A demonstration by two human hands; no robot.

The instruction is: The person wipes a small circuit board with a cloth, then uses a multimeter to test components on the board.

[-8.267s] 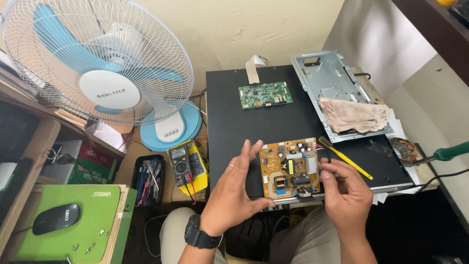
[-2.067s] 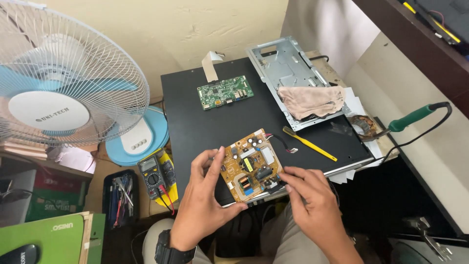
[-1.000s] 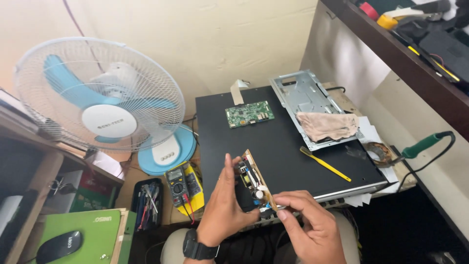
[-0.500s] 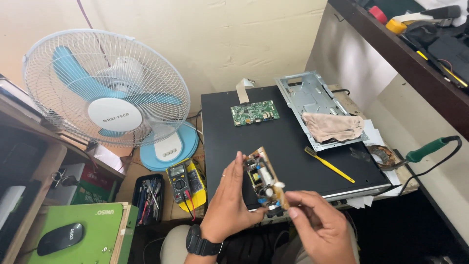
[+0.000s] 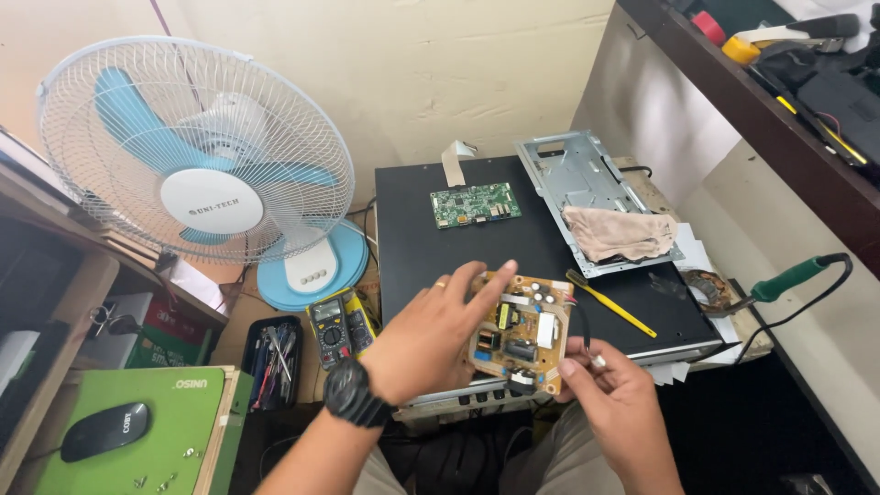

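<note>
While held above black panel [image 5: 458, 247] on desk, brown circuit board [image 5: 521, 330] is clamped at edges: left hand [image 5: 431, 339] on left side, right hand [image 5: 612, 396] at lower corner. Judged light, stiff, fragile; best gripped by bare edges, components avoided.

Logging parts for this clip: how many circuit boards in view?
2. A tan board held between the left hand and right hand, and a green board lying on the black panel behind. Others may be hidden under the cloth.
</note>
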